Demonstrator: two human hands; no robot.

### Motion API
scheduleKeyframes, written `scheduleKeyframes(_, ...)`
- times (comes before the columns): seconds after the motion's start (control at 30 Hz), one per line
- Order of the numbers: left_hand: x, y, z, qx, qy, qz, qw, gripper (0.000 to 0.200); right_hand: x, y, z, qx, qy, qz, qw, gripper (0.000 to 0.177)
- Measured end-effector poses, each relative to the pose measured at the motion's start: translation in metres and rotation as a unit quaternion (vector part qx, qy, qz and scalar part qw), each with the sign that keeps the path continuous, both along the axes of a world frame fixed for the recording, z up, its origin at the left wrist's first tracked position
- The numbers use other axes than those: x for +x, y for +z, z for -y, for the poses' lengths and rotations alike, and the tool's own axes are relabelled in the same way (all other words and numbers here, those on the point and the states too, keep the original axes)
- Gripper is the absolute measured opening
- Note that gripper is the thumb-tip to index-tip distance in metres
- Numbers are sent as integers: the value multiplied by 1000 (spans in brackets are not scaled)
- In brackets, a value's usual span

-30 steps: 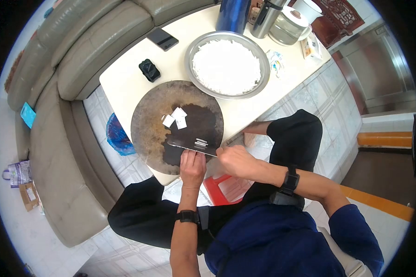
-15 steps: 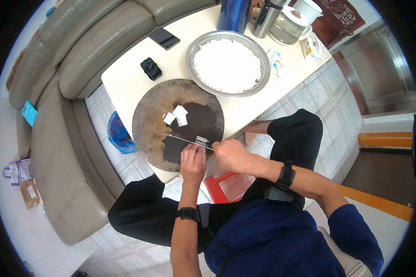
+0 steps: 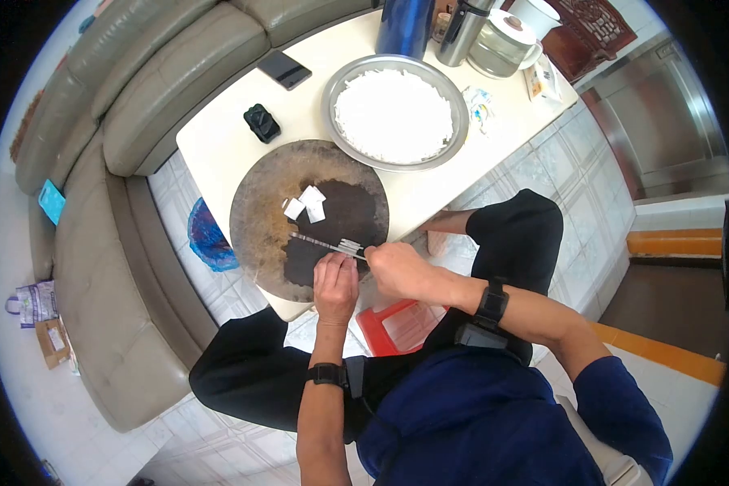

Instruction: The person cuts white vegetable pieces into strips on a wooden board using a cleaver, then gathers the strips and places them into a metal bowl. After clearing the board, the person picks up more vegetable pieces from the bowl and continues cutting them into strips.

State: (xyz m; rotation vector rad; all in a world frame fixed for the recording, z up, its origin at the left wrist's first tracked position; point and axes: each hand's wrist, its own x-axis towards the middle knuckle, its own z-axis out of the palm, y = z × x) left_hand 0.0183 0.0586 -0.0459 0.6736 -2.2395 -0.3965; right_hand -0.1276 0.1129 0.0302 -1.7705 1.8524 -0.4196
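Note:
My right hand [image 3: 397, 270] is closed around the handle of a knife [image 3: 320, 242], whose narrow blade points left across the round chopping board [image 3: 259, 190]. My left hand [image 3: 336, 283] rests at the board's near edge, fingers together and bent, fingertips right beside the blade. Whatever lies beneath those fingers is hidden. Thin white slices [image 3: 350, 245] lie just past the blade, close to my right hand. Farther up the board sit several white blocks [image 3: 306, 204] in a loose cluster, partly on the dark wet patch.
Behind the board, a metal tray [image 3: 330, 121] holds a heap of white strips [image 3: 393, 113]. A black phone [image 3: 284, 70] and a small black case [image 3: 262, 122] lie to its left. A blue flask [image 3: 403, 28], a steel thermos [image 3: 464, 32] and a glass pitcher [image 3: 498, 49] stand at the back.
The knife blade has tilted, showing more of its flat side, and has shifted slightly toward the thin slices. My hands stay in nearly the same place.

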Motion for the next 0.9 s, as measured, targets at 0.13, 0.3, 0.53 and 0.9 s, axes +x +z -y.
scheduleKeyframes(0.13, 0, -1, 1, -11, 5, -4, 1000, 13, -6, 4, -4, 33, -26, 29, 999, 10)
scheduleKeyframes(0.3, 1, 0, 1, -7, 3, -11, 1000, 14, -18, 11, -13, 73, -2, 35, 997, 11)
scheduleKeyframes(0.53, -1, 1, 1, -4, 0, -7, 1000, 14, -24, -2, -6, 60, 34, 34, 997, 8)
scheduleKeyframes(0.9, 1, 18, 14, 80, -32, 29, 996, 18, -19, -15, -8, -42, -55, 134, 989, 13)
